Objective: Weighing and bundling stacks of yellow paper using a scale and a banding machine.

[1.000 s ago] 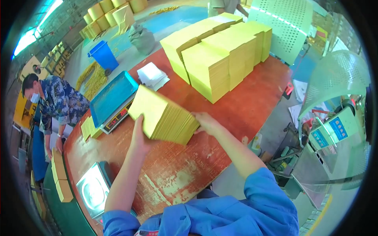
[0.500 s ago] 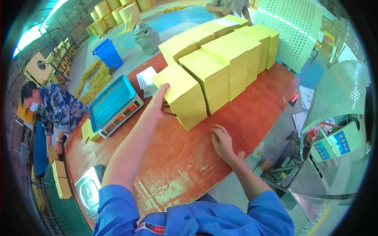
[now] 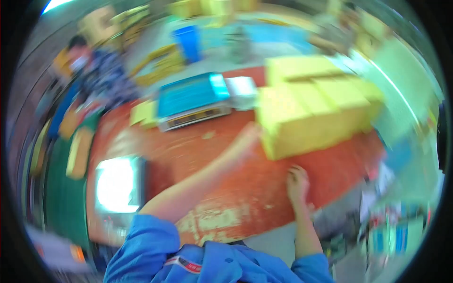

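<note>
Beside the yellow paper blocks' near-left corner, left hand (image 3: 250, 136): stretched forward, forearm slanting up and across from the lower left; the fingers are smeared by motion, so I cannot tell whether they grip or only touch.
Right hand (image 3: 298, 183): lower and to the right of the left fingers, over the red tabletop (image 3: 231, 172), forearm rising steeply; its fingers are loosely bent and partly open, with nothing in them.
Yellow paper blocks (image 3: 309, 111): in two rows, beginning right at the left fingertips and running away to the right, beyond the right fingers too.
White sheets (image 3: 243, 93): just beyond the left fingers, near the blocks' left end.
Blue-tray scale (image 3: 193, 101): left of the left fingers and a little farther off.
Small yellow stacks (image 3: 145, 114): farther left, just past that scale.
Second scale (image 3: 119, 186): well left of both hands, near the left forearm, its plate glaring white.
Co-worker in camouflage (image 3: 108, 75): far beyond the left fingers, to the left.
Changed in half a second: the left hand then clasped the side of an end block standing askew; now that block blends into the near row. The right fingers stay similarly bent, and the whole view has swung left and blurred.
</note>
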The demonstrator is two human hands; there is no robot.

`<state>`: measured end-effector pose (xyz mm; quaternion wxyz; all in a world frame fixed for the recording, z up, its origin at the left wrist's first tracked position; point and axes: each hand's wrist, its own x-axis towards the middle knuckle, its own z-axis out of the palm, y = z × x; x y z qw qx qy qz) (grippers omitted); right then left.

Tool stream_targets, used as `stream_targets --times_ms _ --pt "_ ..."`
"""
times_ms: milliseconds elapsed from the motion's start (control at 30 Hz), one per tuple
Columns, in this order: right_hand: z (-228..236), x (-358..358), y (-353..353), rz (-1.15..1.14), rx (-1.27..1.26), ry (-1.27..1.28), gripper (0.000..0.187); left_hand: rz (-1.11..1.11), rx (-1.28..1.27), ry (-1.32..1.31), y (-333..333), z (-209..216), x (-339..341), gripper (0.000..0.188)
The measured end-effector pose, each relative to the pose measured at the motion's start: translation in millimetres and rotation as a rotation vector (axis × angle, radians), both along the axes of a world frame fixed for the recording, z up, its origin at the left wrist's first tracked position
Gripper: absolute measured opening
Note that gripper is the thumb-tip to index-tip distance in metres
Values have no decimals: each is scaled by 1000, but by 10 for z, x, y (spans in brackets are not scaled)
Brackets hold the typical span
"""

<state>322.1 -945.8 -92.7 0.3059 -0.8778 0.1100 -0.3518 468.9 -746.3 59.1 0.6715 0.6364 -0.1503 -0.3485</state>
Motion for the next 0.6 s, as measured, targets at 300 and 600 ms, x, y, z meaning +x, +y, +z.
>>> stream_targets --times_ms 300,600 --pt "-40 103 512 78 227 64 15 367 -269 141 3912 -201 -1470 48" --pt "1436 -102 5113 1111 221 -66 20 1061 -403 79 6807 -525 -2697 50"
